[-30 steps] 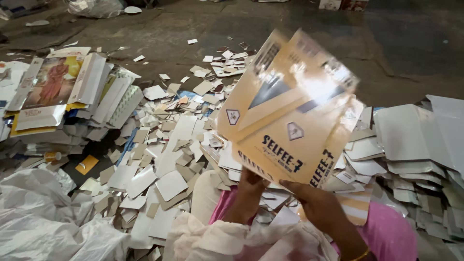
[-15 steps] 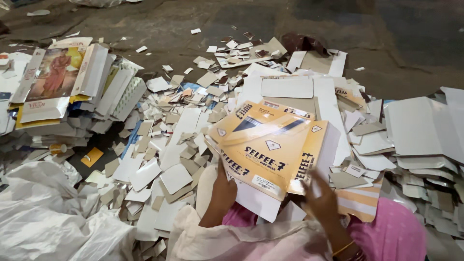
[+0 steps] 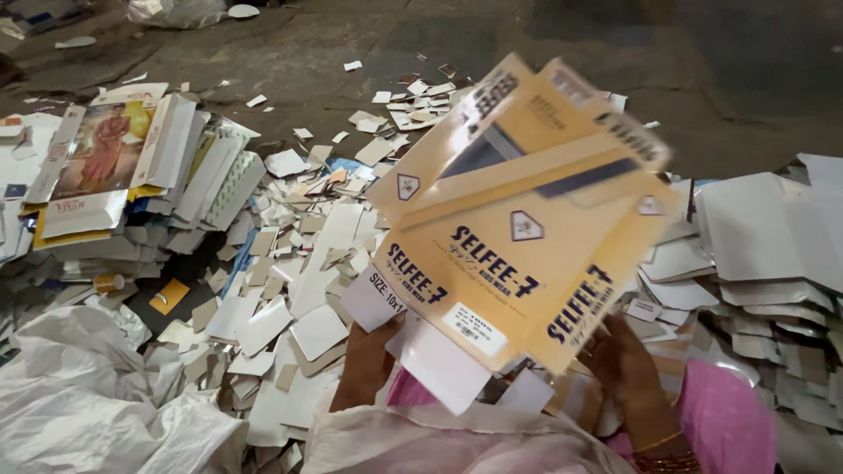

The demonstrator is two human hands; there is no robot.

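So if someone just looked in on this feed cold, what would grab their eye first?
First, the flattened yellow cartons with dark lettering, held up mid-frame by the left hand and right hand at their lower edge. Next, the litter of white and brown card offcuts spread over the floor behind them. At far left, a stack of flattened printed boxes.

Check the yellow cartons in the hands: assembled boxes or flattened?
Flattened. The yellow cartons form thin flat sheets with flaps spread, fanned between the left hand and right hand, raised above the scrap pile.
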